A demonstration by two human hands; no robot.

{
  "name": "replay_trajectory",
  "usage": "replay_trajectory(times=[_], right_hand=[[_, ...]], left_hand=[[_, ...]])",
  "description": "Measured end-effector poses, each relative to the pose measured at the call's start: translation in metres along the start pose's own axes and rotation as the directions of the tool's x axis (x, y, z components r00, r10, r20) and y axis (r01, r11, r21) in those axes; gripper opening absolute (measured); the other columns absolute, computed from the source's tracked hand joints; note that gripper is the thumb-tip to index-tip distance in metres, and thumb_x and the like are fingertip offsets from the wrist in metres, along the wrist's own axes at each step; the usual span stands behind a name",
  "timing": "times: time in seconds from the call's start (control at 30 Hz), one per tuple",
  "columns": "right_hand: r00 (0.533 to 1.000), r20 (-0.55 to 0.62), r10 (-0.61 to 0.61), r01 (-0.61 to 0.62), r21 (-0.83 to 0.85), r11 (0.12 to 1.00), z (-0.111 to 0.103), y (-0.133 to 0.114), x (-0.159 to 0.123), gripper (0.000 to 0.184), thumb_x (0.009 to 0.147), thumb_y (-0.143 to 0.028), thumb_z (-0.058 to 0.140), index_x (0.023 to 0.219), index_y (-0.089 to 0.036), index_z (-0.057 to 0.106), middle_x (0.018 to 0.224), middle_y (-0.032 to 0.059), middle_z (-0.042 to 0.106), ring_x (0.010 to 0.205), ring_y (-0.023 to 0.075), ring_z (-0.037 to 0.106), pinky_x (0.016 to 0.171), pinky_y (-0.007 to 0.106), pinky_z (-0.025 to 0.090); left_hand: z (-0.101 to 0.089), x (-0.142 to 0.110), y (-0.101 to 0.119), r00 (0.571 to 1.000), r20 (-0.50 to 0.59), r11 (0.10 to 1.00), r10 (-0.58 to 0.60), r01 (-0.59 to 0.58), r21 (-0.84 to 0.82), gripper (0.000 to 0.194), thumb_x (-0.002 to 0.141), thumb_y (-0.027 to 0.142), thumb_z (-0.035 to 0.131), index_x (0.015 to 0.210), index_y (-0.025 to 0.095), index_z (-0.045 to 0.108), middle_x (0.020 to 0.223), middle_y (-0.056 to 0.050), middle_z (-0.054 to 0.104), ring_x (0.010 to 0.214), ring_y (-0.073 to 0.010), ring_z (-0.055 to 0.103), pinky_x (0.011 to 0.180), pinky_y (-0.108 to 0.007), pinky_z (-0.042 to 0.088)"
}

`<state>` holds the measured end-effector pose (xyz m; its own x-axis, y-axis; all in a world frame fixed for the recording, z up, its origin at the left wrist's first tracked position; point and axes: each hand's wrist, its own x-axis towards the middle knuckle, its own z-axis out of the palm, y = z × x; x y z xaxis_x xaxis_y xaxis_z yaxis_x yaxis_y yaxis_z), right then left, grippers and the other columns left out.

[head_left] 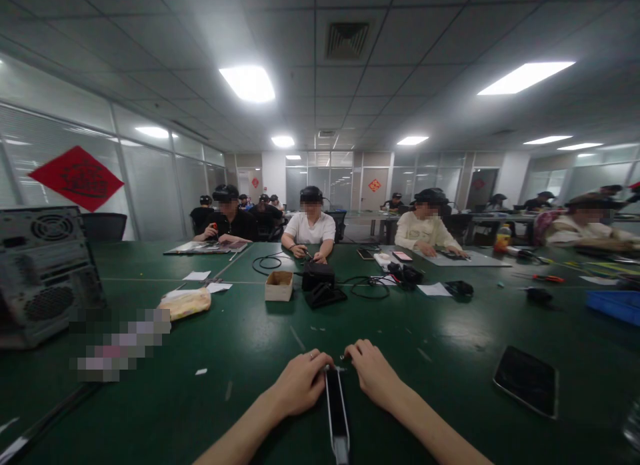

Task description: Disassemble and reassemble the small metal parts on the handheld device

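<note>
My left hand [300, 383] and right hand [375, 375] are clenched together on the far end of a long black strip [337, 411]. The strip lies near me on the green table [240, 358], pointing straight toward me. A black phone [527, 381] lies well off to the right.

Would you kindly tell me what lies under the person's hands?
The left hand and right hand touch the far end of a narrow black bar with silver edges, on the green tabletop. The part under the fingers is covered.
</note>
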<state>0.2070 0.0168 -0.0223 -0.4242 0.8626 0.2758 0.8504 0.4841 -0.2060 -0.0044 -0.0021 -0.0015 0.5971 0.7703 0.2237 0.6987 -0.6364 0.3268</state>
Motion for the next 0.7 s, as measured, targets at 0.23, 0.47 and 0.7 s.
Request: replay_trajectory(times=[0.23,0.47,0.7], right_hand=[[0.999,0.002,-0.051,0.051,0.052,0.997,-0.005,0.002,-0.002,0.035,0.083,-0.003,0.041,0.109,-0.018,0.06,0.106,0.0107,0.057,0.099,0.0243,0.051,0.086,0.038,0.043],[0.984,-0.096,-0.15,0.167,0.208,0.964,-0.012,0.005,-0.003,0.039,0.085,-0.001,0.036,0.114,-0.017,0.055,0.108,0.0091,0.054,0.095,0.0185,0.054,0.086,0.032,0.047],[0.979,-0.2,-0.047,0.108,0.31,0.945,-0.028,0.027,-0.004,0.029,0.089,-0.014,0.04,0.114,-0.017,0.055,0.108,0.0083,0.056,0.098,0.019,0.057,0.09,0.035,0.048]], left_hand=[[0.0,0.0,-0.003,0.999,0.014,0.999,0.04,-0.04,0.002,0.03,0.087,0.011,0.041,0.112,0.023,0.051,0.104,-0.003,0.057,0.093,-0.0166,0.056,0.086,-0.028,0.044],[-0.006,-0.002,0.001,0.998,0.054,0.999,0.041,-0.043,0.028,0.031,0.087,0.012,0.041,0.115,0.021,0.051,0.106,-0.005,0.057,0.092,-0.0171,0.057,0.082,-0.028,0.045],[-0.006,-0.003,0.001,0.998,0.064,1.0,0.027,-0.028,0.009,0.033,0.089,0.013,0.039,0.118,0.023,0.05,0.111,-0.005,0.056,0.096,-0.0175,0.056,0.087,-0.03,0.044]])
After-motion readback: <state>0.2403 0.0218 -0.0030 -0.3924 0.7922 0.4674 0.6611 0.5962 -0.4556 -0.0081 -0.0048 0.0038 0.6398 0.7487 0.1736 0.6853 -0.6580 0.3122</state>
